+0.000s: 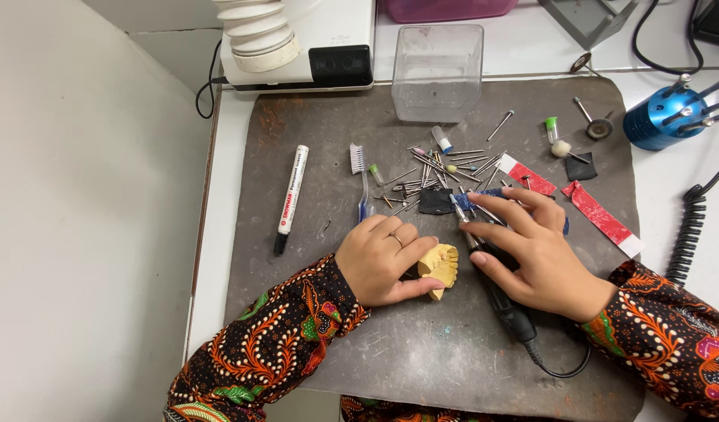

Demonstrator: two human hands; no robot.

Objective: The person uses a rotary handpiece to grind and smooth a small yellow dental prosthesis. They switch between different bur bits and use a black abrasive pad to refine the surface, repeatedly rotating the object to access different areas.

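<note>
The left hand (381, 262) lies on the dark mat (312, 328), knuckles up, its fingers curled round a yellow tooth cast (441, 266); the grip is closed on the cast's left side, thumb underneath, and the cast rests on the mat near its middle. The right hand (535, 254) lies palm down just right of the cast, fingers spread and pointing left toward the heap of burs (441, 168). It presses flat over a black handpiece (506, 309), whose tip shows beyond the fingers; the grip is loose and open rather than clenched. The handpiece's cord (558, 367) curls off at the mat's lower right. Both forearms wear dark sleeves patterned in orange and green.

Left of the cast, a white marker (291, 195) with a red label and black cap lies lengthwise on the mat. Between marker and burs lies a toothbrush (362, 184). Right of the burs, two red strips (601, 217) with white ends lie slanted. Above the burs, at the mat's far edge, stands a clear square tub (437, 70). Off the mat's upper right corner, on the white bench (531, 47), stands a blue round holder (664, 117) stuck with metal tools.
</note>
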